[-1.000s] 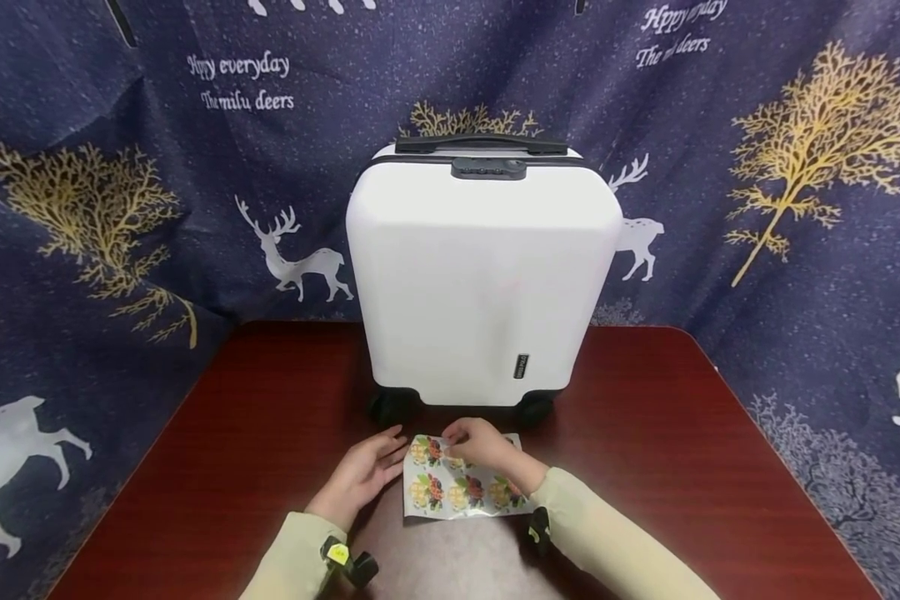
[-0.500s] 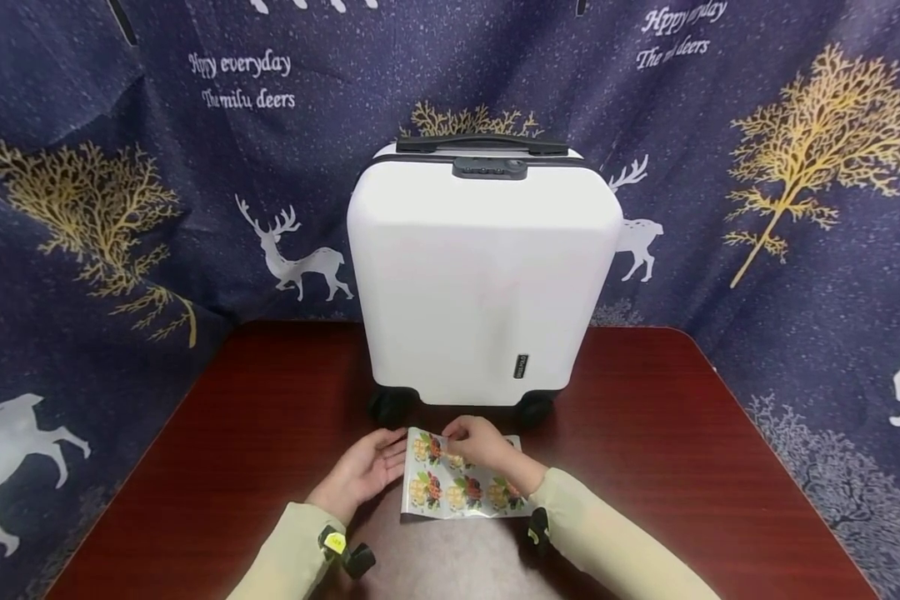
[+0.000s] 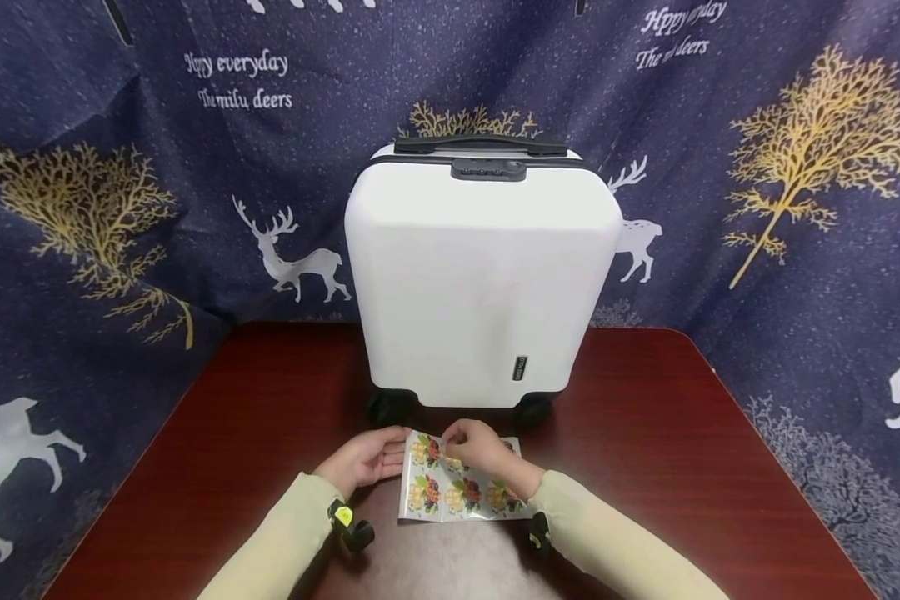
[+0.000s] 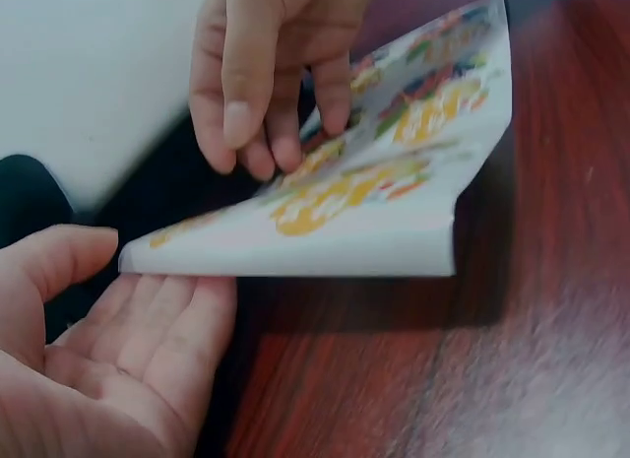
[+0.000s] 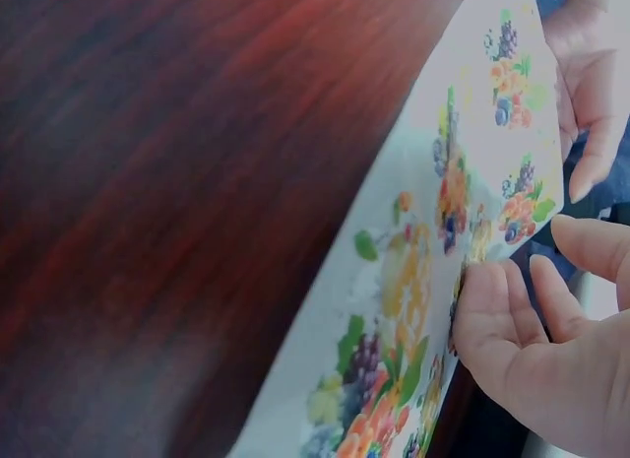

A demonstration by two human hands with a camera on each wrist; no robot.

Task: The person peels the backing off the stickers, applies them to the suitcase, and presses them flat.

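Observation:
A glossy white sheet (image 3: 457,508) printed with rows of fruit clusters lies before me, its left part raised off the table in the left wrist view (image 4: 394,227). My left hand (image 3: 371,458) is palm up at the left edge, with straight fingers (image 4: 167,320) under the sheet and the thumb beside its corner. My right hand (image 3: 483,450) reaches over the far edge. Its fingertips (image 5: 482,291) touch the printed face, with the thumb held apart from them. A crease runs down the sheet left of the right hand.
A white suitcase (image 3: 480,275) with black wheels stands upright just behind the sheet. The reddish-brown table (image 3: 645,467) extends to both sides. Behind it hangs a dark blue cloth (image 3: 285,158) printed with deer and golden trees. Each wrist wears a black camera strap.
My left hand has turned at the wrist, its forearm swinging to a flatter angle, and its fingers stay at the sheet's left edge. The sheet's left side has shifted slightly; the right hand stays nearly still.

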